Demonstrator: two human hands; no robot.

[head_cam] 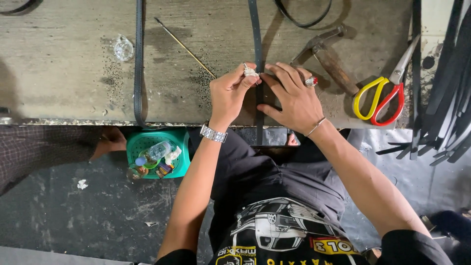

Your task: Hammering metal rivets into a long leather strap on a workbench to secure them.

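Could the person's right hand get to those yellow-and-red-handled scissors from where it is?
Probably yes. The right hand rests flat on the dark strap, and the yellow-and-red-handled scissors lie on the same worn workbench, off to that side. Only the wooden-handled hammer lies between, slightly farther back.

Small clear bottle (158, 150) in green basket (182, 152).

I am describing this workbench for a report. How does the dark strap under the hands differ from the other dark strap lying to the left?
The strap under the hands lies straight and is held: the left hand pinches a small white piece on it, and the right hand presses it flat. The strap on the left lies untouched and curves at the bench edge. Both are narrow, dark and run across the workbench.
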